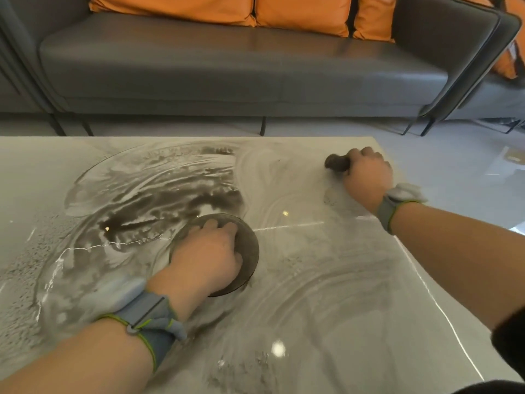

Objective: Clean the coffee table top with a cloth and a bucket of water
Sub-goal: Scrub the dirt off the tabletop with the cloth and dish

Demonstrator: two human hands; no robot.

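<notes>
The glossy grey coffee table top fills the lower view, wet and streaked with curved wipe marks and a dark smear left of centre. My right hand grips a bunched dark cloth and presses it on the table near the far right edge. My left hand rests on a round dark grey disc lying flat near the table's middle, with its fingers bent over the disc's top. No bucket is in view.
A grey sofa with orange cushions stands just beyond the table's far edge. Pale floor lies to the right of the table. Both wrists wear grey straps.
</notes>
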